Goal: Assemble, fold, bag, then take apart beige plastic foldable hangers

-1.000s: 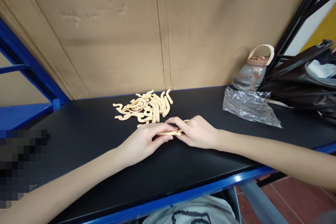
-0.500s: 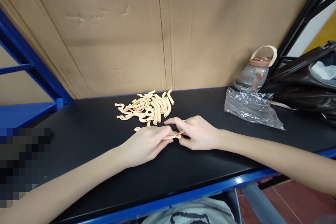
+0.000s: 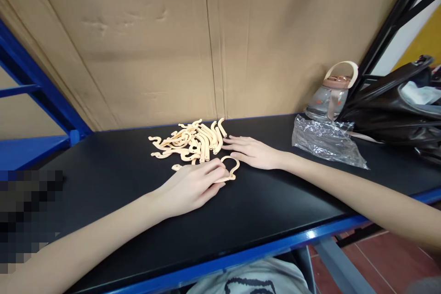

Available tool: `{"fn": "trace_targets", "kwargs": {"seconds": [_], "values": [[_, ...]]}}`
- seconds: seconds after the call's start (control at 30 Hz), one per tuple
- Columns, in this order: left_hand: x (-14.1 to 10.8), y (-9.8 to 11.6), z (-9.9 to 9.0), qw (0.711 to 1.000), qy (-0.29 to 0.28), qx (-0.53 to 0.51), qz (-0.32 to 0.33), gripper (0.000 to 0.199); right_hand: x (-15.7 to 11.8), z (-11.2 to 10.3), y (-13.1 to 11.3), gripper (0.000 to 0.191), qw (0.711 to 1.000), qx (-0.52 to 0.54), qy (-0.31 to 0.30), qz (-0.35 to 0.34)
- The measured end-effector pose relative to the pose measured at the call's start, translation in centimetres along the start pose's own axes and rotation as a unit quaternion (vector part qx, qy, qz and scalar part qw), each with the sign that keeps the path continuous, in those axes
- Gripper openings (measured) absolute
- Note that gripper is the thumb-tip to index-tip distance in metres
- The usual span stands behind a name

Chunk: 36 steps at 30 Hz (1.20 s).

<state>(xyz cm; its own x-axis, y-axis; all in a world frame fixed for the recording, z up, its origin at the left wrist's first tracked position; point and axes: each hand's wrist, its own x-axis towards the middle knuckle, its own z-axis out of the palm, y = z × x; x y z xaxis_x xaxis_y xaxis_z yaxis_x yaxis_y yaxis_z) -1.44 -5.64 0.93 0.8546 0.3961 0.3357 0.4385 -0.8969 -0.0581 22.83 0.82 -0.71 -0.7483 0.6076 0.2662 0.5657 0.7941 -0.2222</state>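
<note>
On the black table lies a heap of cream-coloured curved pieces [image 3: 203, 142], some S-shaped, some like bent rods. My left hand [image 3: 196, 186] rests in front of the heap, its fingers closed on a cream curved piece [image 3: 237, 165] whose hooked end sticks out to the right. Another cream end [image 3: 176, 167] shows at the left of this hand. My right hand [image 3: 253, 151] holds nothing; its fingers are spread and reach to the right edge of the heap, beside the bent rods.
Crumpled clear plastic [image 3: 327, 142] lies at the right, before a handled bottle [image 3: 329, 96] and a black bag [image 3: 386, 110]. Cardboard [image 3: 155, 46] stands behind the black table [image 3: 138, 234], which has a blue front edge.
My right hand has let go of the cream curved piece and moved up and away to the heap's right edge, its fingers opening. My left hand still holds the piece.
</note>
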Motion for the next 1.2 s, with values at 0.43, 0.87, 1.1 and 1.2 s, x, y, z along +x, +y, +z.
{"fn": "trace_targets", "kwargs": {"seconds": [0.43,0.87,1.1,1.2], "values": [[0.1,-0.1,-0.3,0.998,-0.028,-0.059,-0.026,0.019,0.1,0.2,-0.9,0.037,0.999,-0.005,0.048,-0.004],[0.1,-0.1,-0.5,0.998,-0.031,-0.059,-0.012,0.019,0.0,0.3,-0.7,0.03,0.989,-0.111,0.08,-0.05],[0.0,-0.1,-0.3,1.0,-0.02,-0.016,-0.003,0.018,0.1,0.1,-1.4,0.027,0.994,-0.077,0.083,0.011],[0.0,-0.2,0.0,1.0,0.007,0.009,-0.021,0.016,0.0,0.3,-1.7,0.025,0.993,-0.022,0.087,0.071]]}}
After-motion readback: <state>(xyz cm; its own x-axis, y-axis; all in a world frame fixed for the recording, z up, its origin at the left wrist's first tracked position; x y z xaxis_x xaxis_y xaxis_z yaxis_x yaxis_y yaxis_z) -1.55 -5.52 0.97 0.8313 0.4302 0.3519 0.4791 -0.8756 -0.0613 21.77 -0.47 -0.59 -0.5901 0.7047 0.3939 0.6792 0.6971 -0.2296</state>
